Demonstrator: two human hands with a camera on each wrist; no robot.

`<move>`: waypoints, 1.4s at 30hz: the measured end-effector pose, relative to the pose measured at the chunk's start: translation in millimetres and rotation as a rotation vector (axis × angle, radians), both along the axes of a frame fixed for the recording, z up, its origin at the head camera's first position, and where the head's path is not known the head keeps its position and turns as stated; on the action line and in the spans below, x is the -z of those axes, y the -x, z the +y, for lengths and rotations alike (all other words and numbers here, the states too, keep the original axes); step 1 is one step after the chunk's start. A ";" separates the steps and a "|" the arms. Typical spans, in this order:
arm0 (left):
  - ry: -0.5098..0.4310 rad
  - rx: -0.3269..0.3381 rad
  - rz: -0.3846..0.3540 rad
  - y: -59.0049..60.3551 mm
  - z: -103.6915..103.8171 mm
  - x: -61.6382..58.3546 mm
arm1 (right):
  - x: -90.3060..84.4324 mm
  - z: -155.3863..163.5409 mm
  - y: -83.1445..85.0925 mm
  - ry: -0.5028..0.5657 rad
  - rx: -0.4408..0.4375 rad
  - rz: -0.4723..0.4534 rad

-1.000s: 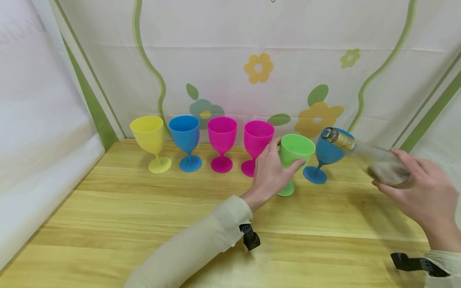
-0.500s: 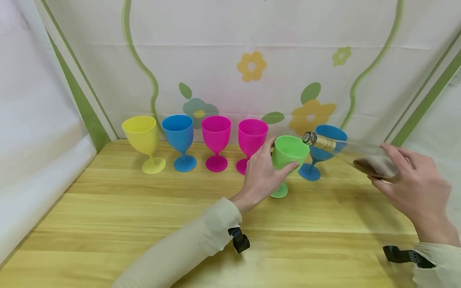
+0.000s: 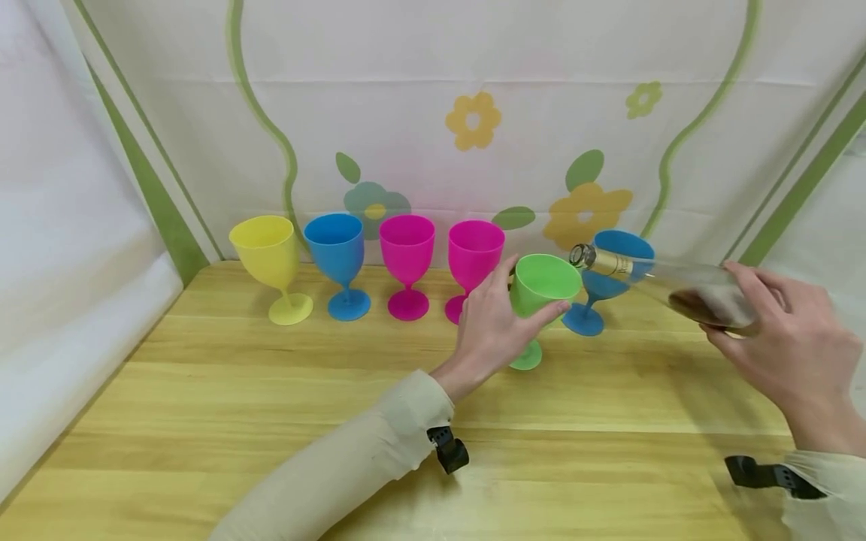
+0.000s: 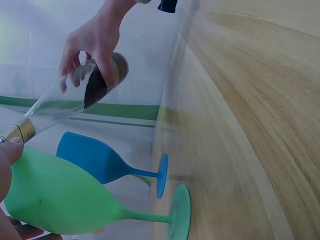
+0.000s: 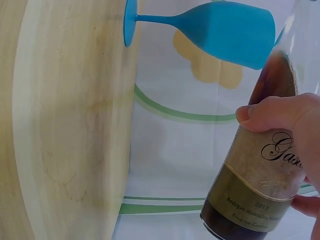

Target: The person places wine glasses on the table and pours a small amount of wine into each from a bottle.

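My left hand (image 3: 490,327) holds the bowl of a light green plastic goblet (image 3: 546,279), fingers on one side, thumb on the other. Its foot (image 4: 179,212) appears to be on the tabletop. My right hand (image 3: 798,342) grips a clear glass wine bottle (image 3: 683,289) around its lower body. The bottle leans toward the green goblet, and its gold-collared mouth (image 3: 583,256) is right by the goblet's rim. Dark liquid (image 4: 95,86) has pooled toward the bottle's base; no stream shows. A printed label (image 5: 260,185) is visible in the right wrist view.
On the wooden table (image 3: 325,406), a blue goblet (image 3: 584,319) stands behind the bottle neck. Leftward, in a row, are two magenta goblets (image 3: 407,252) (image 3: 476,252), another blue goblet (image 3: 336,255) and a yellow one (image 3: 267,259). A flower-printed cloth (image 3: 379,113) hangs behind them.
The bottle's mouth has come left, from in front of the right-hand blue goblet to the green goblet's rim. The left hand keeps holding the green goblet. The head view has shifted slightly.
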State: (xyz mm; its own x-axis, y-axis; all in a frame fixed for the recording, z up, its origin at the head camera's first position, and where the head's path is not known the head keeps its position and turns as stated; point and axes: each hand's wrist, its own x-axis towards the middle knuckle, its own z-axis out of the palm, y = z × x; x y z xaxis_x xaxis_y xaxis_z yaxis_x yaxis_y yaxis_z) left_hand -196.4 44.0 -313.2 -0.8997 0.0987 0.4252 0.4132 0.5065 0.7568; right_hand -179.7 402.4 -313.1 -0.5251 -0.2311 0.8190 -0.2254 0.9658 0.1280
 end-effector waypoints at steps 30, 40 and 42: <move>-0.060 0.038 -0.022 9.8 -2.6 7.7 | -7.5 -2.4 -6.7 -0.083 0.023 -0.019; -0.092 0.046 -0.055 7.3 -3.0 9.4 | -9.8 -4.5 -6.4 -0.062 -0.026 -0.015; -0.091 0.036 -0.055 7.1 -3.5 9.3 | -11.7 -4.5 -6.6 -0.068 -0.034 -0.026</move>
State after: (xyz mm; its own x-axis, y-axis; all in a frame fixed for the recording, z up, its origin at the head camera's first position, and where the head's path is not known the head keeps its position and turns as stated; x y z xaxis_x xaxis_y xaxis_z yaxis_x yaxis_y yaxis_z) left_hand -203.5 40.5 -322.5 -0.9184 0.0945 0.3841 0.3866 0.4200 0.8210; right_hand -173.1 398.0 -301.5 -0.5370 -0.3037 0.7870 -0.2623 0.9468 0.1864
